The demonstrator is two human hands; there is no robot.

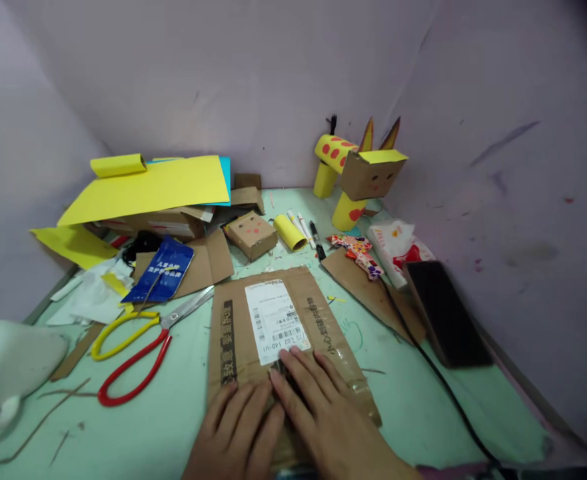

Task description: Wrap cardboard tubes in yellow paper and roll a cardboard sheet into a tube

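Observation:
A flat piece of brown cardboard (253,303) with a white shipping label (274,319) and printed characters lies in front of me. My left hand (243,427) rests on its near left part, fingers slightly bent and laid on the surface. Across the near middle lies my right hand (323,407), its fingers stretched out and touching the label's lower edge. The hands sit side by side, and neither grips anything that I can see. Left of the cardboard lie scissors (166,327) with one yellow and one red handle, their tip by its edge.
Yellow sheets (158,190) cover boxes at the back left. A blue packet (160,270) lies nearer. A small cardboard box (251,235), a yellow tube (289,233) and a spotted cardboard animal (373,177) stand behind. At right are a phone (446,313) and a black cable (433,373).

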